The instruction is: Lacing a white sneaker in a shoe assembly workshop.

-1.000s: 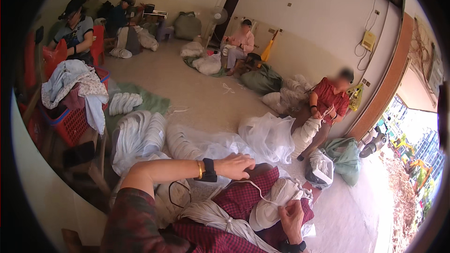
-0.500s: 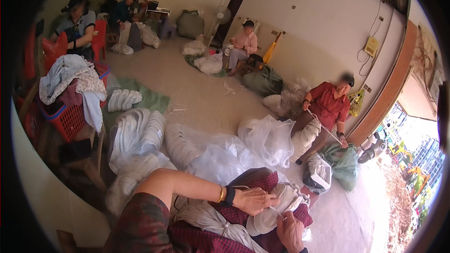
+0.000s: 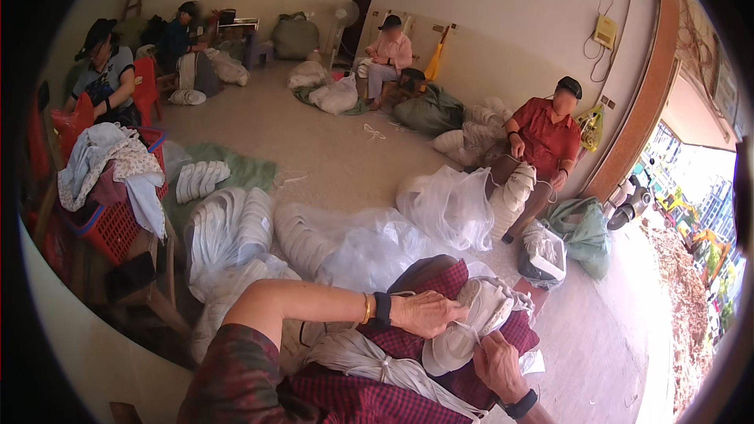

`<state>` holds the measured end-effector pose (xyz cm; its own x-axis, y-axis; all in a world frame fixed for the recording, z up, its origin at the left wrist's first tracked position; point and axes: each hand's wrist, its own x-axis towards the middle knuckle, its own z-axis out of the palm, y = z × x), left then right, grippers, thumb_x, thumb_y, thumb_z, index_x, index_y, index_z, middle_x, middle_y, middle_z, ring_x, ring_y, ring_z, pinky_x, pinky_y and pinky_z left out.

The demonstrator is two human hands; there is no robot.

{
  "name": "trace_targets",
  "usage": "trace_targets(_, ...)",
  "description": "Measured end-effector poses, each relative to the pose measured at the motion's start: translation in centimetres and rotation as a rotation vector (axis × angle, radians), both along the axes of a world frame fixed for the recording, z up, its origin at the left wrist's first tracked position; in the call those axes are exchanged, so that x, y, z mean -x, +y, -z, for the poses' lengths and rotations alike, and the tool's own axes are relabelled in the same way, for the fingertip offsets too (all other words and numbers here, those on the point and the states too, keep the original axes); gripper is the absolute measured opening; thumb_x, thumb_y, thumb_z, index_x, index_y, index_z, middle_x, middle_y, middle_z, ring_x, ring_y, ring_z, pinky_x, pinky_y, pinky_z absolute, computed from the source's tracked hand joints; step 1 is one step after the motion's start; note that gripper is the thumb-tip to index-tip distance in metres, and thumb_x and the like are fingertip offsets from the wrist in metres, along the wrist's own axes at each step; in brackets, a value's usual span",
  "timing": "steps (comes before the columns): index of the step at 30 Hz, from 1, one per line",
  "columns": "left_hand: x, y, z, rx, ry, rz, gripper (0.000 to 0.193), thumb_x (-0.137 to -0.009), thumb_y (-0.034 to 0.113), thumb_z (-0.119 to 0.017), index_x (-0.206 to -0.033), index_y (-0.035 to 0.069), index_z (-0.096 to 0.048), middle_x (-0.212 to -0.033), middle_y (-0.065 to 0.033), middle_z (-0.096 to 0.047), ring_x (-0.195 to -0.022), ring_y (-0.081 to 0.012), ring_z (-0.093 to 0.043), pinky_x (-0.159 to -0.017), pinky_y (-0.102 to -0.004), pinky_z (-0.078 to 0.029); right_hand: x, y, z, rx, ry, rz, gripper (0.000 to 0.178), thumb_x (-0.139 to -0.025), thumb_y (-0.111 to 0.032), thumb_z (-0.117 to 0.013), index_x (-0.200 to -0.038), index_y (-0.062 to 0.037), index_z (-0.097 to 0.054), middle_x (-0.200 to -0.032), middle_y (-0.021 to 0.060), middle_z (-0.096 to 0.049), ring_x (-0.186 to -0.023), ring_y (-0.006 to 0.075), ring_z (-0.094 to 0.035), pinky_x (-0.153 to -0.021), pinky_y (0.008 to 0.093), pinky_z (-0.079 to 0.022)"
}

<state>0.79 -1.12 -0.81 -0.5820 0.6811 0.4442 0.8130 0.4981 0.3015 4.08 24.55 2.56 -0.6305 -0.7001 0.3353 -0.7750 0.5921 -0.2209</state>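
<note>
On my lap, over dark red checked cloth (image 3: 338, 395), lies a white shoe (image 3: 448, 349) with its toe toward me. My left hand (image 3: 424, 314) comes over it from the left, fingers closed at the edge of the lacing opening. A thin white shoelace (image 3: 470, 330) runs from that opening to my right hand (image 3: 501, 367), whose thumb and fingertips pinch it at the shoe's right side. Just left of the shoe, a bundle of white shoelaces (image 3: 357, 356), tied in the middle, rests across my lap.
Clear plastic bags (image 3: 369, 255) and stacked white shoe parts (image 3: 228, 224) lie ahead. A red basket (image 3: 118, 228) heaped with clothes stands left. At right, a person in a red shirt (image 3: 546, 137) handles laces beside a white container (image 3: 542, 263) and green sack (image 3: 581, 232). Others sit farther back.
The view has shifted slightly. My hands stay at the shoe, with the right hand still pinching the lace. The red-shirted person's outstretched lace has been lowered toward the stacked shoes.
</note>
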Motion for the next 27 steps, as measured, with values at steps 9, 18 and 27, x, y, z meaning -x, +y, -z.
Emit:
trace_targets(9, 1.3, -2.0, -0.4, 0.133, 0.525, 0.058, 0.014, -0.083, 0.013, -0.063, -0.095, 0.009, -0.057, -0.071, -0.0056, -0.049, -0.060, -0.0212, -0.061, -0.052, -0.0354, -0.050, -1.4, 2.9, -0.7, 0.036, 0.035, 0.142, 0.010, -0.094, -0.010, -0.059, -0.101, -0.0038, -0.056, -0.076, 0.0167, -0.063, -0.066, 0.0368, -0.065, -0.055, 0.0454, -0.051)
trace_targets(18, 0.0, -13.6, -3.1, 0.158, 0.398, -0.303, 0.014, -0.084, 0.007, -0.062, -0.098, 0.011, -0.064, -0.076, -0.0103, -0.058, -0.066, -0.0323, -0.063, -0.058, -0.0428, -0.051, -2.5, 9.4, 1.0, -0.044, -0.005, 0.234, 0.011, -0.093, -0.010, -0.056, -0.095, -0.0032, -0.048, -0.075, 0.0151, -0.058, -0.062, 0.0361, -0.061, -0.053, 0.0453, -0.046)
trace_targets(27, -6.9, -33.8, -14.3, 0.018, 0.622, -0.772, 0.020, -0.095, -0.001, -0.051, -0.112, -0.003, -0.061, -0.104, -0.0217, -0.066, -0.098, -0.0416, -0.064, -0.080, -0.0418, -0.052, -16.5, 22.2, -7.0, -0.089, 0.214, 0.722, 0.004, -0.085, -0.002, -0.060, -0.083, -0.0024, -0.056, -0.071, 0.0168, -0.059, -0.069, 0.0370, -0.063, -0.060, 0.0429, -0.050)
